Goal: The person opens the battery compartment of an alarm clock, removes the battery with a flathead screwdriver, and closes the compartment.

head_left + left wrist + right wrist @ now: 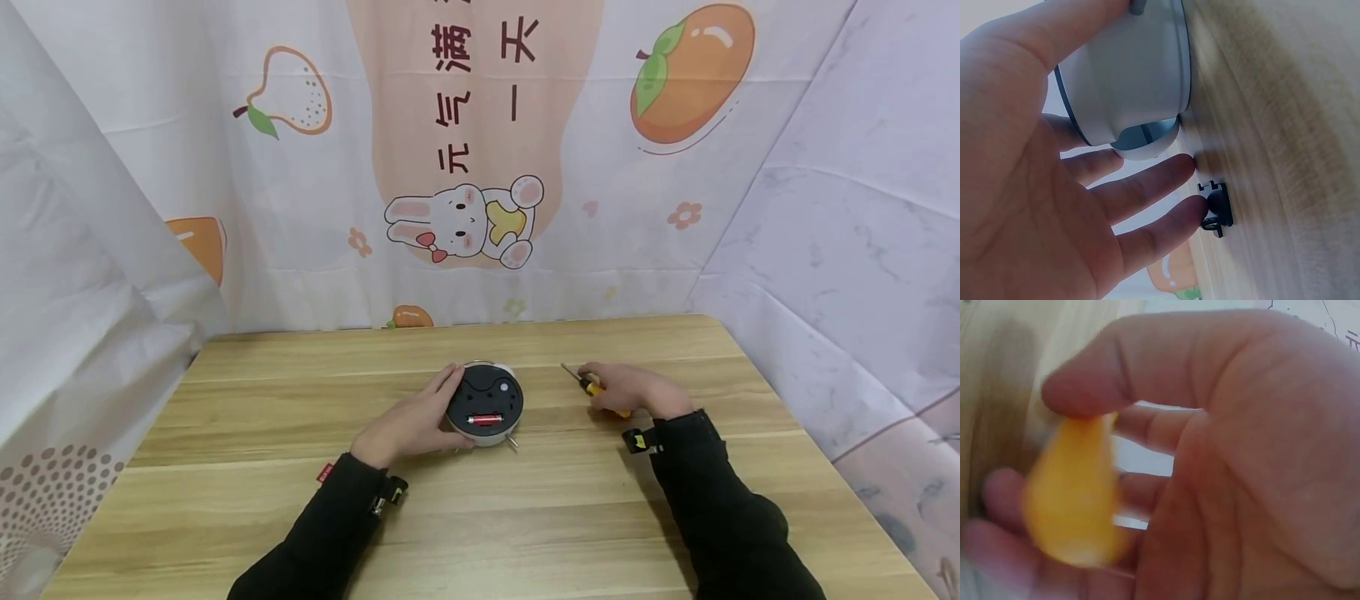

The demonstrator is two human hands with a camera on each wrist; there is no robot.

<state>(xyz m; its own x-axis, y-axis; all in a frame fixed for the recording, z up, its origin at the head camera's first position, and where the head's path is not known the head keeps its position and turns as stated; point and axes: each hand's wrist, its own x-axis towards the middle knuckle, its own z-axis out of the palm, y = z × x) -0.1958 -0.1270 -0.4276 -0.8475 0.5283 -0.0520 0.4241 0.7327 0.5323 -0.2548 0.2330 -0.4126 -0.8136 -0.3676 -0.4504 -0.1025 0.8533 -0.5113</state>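
A round alarm clock [491,387] lies with its black back facing up on the table, and a red battery [486,419] shows in its open compartment. My left hand [412,421] holds the clock from the left, thumb at the near side and fingers around the far side. In the left wrist view, a small black plastic cover [1217,209] is close to the fingertips; the hand hides it in the head view. Right of the clock, my right hand [630,387] grips a screwdriver [594,390] by its yellow handle [1072,494], the metal shaft pointing away and to the left.
The wooden table [300,500] carries these things. A printed curtain [300,192] hangs along its back edge, with pale cloth [847,250] on the right and more on the left. Short metal feet [512,442] stick out from the clock's near side.
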